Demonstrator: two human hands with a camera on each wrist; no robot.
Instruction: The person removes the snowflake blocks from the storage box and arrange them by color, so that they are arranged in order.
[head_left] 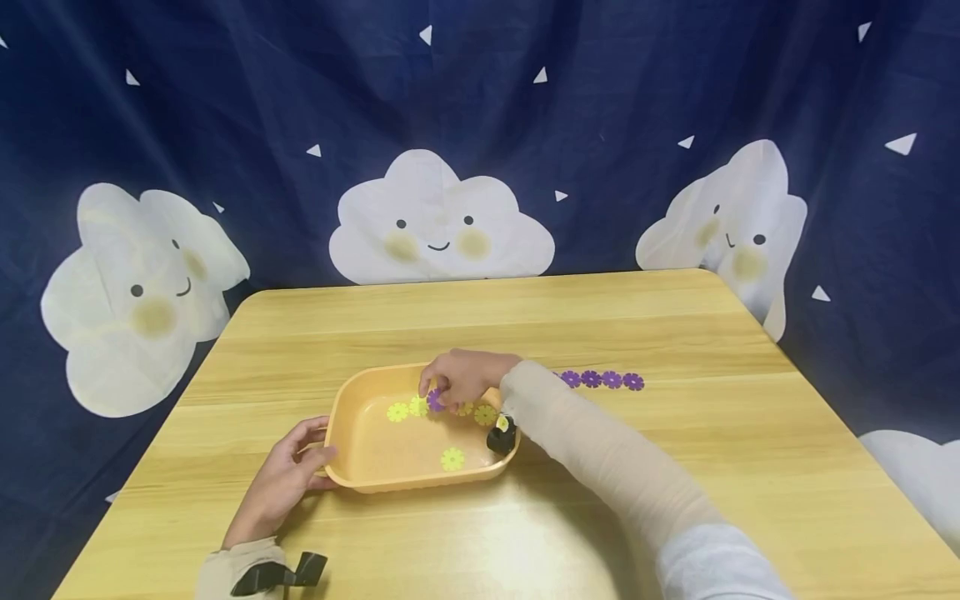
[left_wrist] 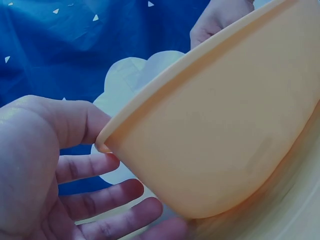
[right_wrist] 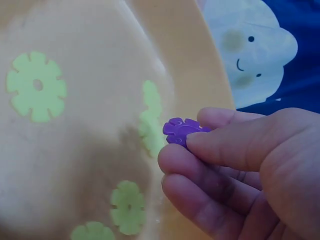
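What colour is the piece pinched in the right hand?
Purple; the piece shows best in the right wrist view.

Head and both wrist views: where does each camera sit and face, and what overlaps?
Head: worn on the head, facing forward and down at the wooden table, orange tray and cloud-print curtain; left hand and right hand show.
Left wrist: worn there, facing the tray's outer wall; the left hand shows, part of the right hand beyond the rim.
Right wrist: worn there, facing into the tray at yellow flower discs; the right hand shows, pinching a purple disc.
Wrist views share tray, right hand and curtain.
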